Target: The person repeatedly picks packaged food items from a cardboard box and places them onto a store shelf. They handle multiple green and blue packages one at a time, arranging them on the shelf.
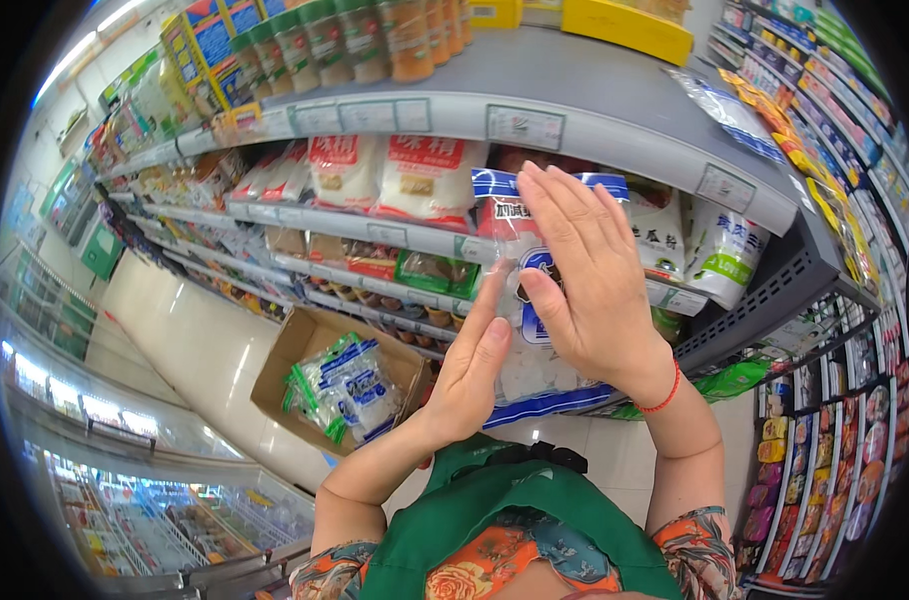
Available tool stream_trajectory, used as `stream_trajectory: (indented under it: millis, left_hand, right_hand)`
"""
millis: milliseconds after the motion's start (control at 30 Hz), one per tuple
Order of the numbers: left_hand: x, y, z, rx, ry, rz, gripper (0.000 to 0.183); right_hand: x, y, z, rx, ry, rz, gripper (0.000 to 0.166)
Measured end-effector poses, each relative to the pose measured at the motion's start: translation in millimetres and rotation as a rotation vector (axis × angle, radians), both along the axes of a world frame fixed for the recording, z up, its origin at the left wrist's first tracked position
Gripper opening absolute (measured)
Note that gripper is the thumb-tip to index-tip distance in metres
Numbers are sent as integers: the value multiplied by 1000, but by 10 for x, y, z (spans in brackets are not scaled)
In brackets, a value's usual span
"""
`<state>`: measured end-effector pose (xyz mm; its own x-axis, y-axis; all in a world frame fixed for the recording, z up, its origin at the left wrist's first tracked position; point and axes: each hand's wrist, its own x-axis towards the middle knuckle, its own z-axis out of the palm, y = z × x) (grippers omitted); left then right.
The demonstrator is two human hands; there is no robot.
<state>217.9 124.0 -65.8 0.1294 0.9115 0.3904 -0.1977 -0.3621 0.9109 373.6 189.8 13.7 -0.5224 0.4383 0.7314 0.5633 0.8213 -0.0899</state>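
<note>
A clear plastic bag of whitish lumps with blue bands [529, 375], likely rock sugar, is upright before my chest, near the shelf front. My right hand [589, 277] lies flat over the bag's upper front, fingers extended and pointing up. At the bag's left edge, my left hand [469, 367] has its fingers straight and touches the side. Whether either hand bears the bag's weight cannot be told. Behind the bag, white-and-red bags of seasoning [428, 180] stand on the shelf. Lower left, an open cardboard box [282, 360] holds several clear packets with blue and green bands [361, 394].
Spice jars [357, 45] stand on the grey top shelf [529, 64]. White bags of starch [657, 232] stand on the shelf at right, by the perforated metal shelf end [769, 300]. Snack packets hang beyond it. A glass-fronted chiller [162, 517] lines the lower left, across the aisle floor [177, 315].
</note>
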Motion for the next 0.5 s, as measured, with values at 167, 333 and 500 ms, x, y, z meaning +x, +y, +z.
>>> stream_trajectory:
  millis: [167, 333, 500]
  left_hand:
    - [-169, -144, -66, -22, 23, 89, 55]
    - [-336, -277, -190, -18, 20, 184, 52]
    - [-512, -394, -303, 14, -28, 274, 52]
  right_hand:
    - [-187, -134, -154, -38, -28, -76, 66]
    - [-384, -213, -306, -93, -34, -89, 68]
    - [-505, -169, -449, -145, -1, -44, 69]
